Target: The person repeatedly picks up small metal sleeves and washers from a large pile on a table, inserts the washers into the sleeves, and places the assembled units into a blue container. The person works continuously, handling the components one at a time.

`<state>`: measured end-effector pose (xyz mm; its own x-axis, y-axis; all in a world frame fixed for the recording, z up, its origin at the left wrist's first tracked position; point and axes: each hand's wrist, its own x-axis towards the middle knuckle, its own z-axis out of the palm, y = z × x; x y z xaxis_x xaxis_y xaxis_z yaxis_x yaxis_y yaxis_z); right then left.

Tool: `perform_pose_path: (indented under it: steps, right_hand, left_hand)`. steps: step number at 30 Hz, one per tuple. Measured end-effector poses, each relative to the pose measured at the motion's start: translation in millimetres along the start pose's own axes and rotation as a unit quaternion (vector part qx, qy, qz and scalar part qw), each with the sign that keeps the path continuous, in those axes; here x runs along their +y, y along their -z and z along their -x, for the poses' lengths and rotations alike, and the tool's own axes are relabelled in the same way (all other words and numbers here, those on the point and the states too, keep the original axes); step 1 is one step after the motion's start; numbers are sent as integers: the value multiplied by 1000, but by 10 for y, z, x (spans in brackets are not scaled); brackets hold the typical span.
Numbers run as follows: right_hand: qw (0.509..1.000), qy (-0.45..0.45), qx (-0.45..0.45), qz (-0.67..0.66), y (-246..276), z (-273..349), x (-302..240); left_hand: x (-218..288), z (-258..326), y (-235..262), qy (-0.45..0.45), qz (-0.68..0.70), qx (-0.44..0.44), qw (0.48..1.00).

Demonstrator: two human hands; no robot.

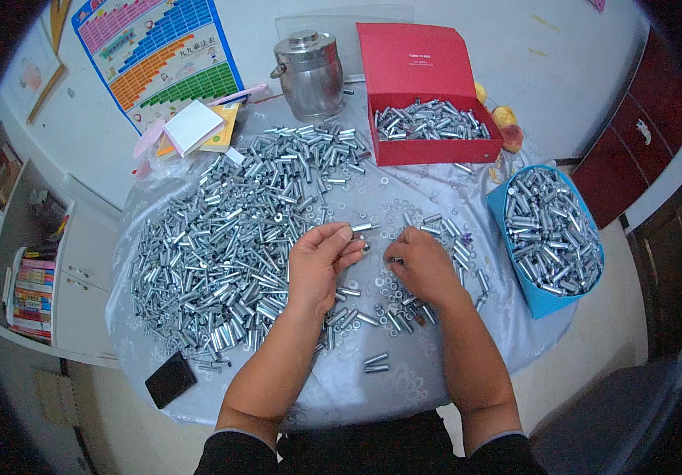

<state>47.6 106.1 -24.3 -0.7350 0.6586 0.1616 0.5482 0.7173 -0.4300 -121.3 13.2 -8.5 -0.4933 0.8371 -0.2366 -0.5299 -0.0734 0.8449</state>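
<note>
My left hand (321, 257) pinches a short silver metal sleeve (365, 227) between thumb and fingertips, held roughly level above the middle of the table. Another small shiny metal piece shows by its lower fingers. Just to the right, my right hand (422, 265) has its fingers curled together over the washers; whatever its fingertips hold is mostly hidden. Loose washers (392, 294) lie scattered beneath and between both hands. A wide heap of silver metal sleeves and rods (206, 261) spreads to the left of my left hand. Two separate sleeves (376, 362) rest nearer to me.
A red open box (436, 152) of metal parts stands at the back, beside a steel pot (309, 75). At the right edge sits a blue bin (529, 293) full of similar parts. A black phone-like object (171, 380) lies front left; a notepad (193, 127) lies back left.
</note>
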Motion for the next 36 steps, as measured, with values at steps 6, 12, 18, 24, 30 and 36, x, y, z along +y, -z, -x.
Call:
perform_pose_path:
  steps: [6, 12, 18, 24, 30, 36]
  right_hand:
    - [998, 48, 12, -31, -9, 21, 64]
    - [999, 17, -6, -37, -47, -18, 57]
    - [975, -82, 30, -206, -20, -11, 27]
    - [814, -158, 147, -539, 32, -25, 22]
    - [807, -136, 133, -559, 21, -8, -4]
    - [805, -129, 127, -565, -44, -4, -1]
  left_hand:
    - [11, 13, -12, 0, 5, -7, 1000]
    - [6, 14, -22, 6, 4, -6, 1000]
    - [-12, 22, -10, 22, 21, -14, 999]
    - [-64, 11, -16, 37, 24, -24, 999]
    - [-82, 45, -66, 56, 14, -37, 998]
    - [-113, 47, -37, 81, 51, -64, 993]
